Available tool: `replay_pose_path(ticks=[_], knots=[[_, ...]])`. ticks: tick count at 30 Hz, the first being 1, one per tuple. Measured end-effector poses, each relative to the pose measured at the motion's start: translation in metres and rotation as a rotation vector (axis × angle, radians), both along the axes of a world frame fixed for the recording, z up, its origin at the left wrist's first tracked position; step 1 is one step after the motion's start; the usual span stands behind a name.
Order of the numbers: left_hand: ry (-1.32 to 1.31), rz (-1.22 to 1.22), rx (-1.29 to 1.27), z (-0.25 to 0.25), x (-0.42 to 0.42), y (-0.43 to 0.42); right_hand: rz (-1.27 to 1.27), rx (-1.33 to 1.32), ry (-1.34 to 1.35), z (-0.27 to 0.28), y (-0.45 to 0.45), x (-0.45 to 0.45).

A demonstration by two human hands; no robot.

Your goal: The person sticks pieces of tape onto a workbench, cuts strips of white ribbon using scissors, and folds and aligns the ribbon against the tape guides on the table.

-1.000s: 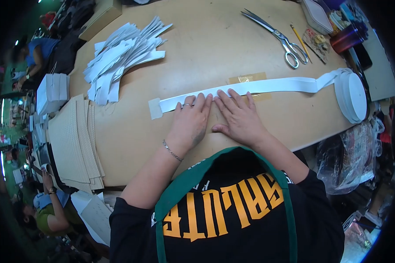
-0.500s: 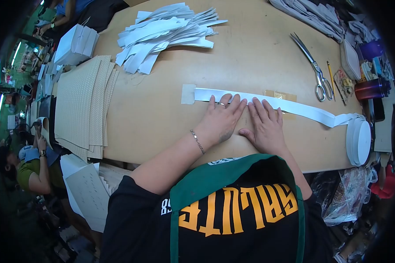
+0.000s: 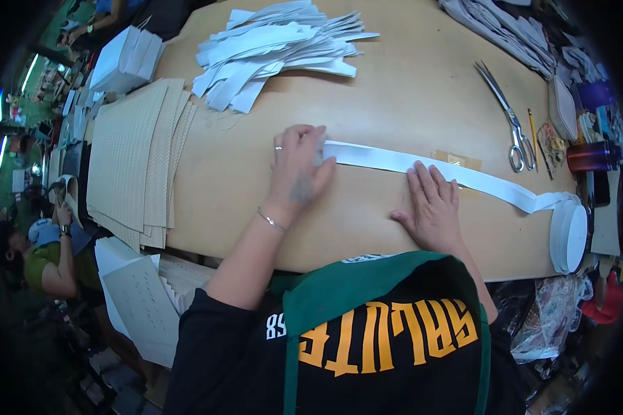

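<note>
A long white strip [image 3: 374, 156] lies across the table, running right to a white roll [image 3: 570, 237] near the edge. At the strip's left end is a pale translucent patch [image 3: 319, 149], partly hidden by my left hand [image 3: 298, 162]. The fingers of that hand bend over the patch, with the thumb apart from them near the strip's end; whether they pinch it is hard to make out. My right hand [image 3: 432, 204] lies flat and open, fingertips on the strip's lower edge. Brown tape [image 3: 457, 160] shows on the table behind the strip.
Cut white strips [image 3: 277, 55] are heaped at the back. Textured beige sheets [image 3: 128, 152] are stacked left, beside white blocks [image 3: 124, 61]. Scissors [image 3: 509, 114], a pencil [image 3: 532, 135] and a dark tumbler [image 3: 592, 157] lie right. Another person [image 3: 52, 256] sits at far left.
My left hand has left the strip's middle and moved left to its end, over the pale patch. My right hand stays on the strip. The view has shifted slightly.
</note>
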State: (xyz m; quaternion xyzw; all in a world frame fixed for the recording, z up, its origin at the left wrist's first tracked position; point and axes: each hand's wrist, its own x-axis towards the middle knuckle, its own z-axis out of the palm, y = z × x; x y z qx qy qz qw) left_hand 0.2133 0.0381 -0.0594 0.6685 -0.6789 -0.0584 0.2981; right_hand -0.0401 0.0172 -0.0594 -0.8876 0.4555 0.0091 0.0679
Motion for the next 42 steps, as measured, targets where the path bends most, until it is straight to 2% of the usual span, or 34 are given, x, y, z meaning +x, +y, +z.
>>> replay_pose_path(ticks=[5,11,14,18,23,29,32,35,38,39,42], knots=[[0.122,0.015,0.147,-0.009,0.016,-0.010,0.014,-0.027,0.029,-0.008,-0.001,-0.002],[0.466,-0.033,0.203,-0.016,0.010,-0.014,0.010,-0.021,0.049,-0.005,-0.001,0.000],[0.724,0.014,0.342,0.000,0.006,-0.013,0.013,-0.019,0.041,-0.006,-0.001,0.000],[0.898,0.056,0.403,-0.001,0.004,-0.015,0.016,-0.019,0.032,-0.005,-0.001,0.000],[1.029,0.039,0.329,-0.019,0.003,-0.016,0.023,-0.025,0.020,-0.006,-0.001,-0.001],[1.130,0.088,0.358,-0.002,-0.001,-0.016,0.030,-0.024,0.014,-0.006,-0.002,-0.001],[1.126,0.108,0.347,-0.008,-0.001,-0.016,0.037,-0.036,0.015,-0.007,-0.002,-0.003],[0.901,0.075,0.334,-0.007,0.004,-0.012,0.035,-0.020,0.024,-0.008,-0.002,-0.002],[0.986,0.053,0.340,-0.015,0.007,-0.012,0.013,-0.004,-0.107,-0.001,0.000,-0.006],[1.052,0.023,0.310,-0.023,0.008,-0.012,-0.017,-0.049,-0.203,0.002,0.000,-0.011],[1.109,0.073,0.361,-0.012,0.002,-0.015,-0.115,-0.239,-0.256,-0.008,-0.017,-0.057]])
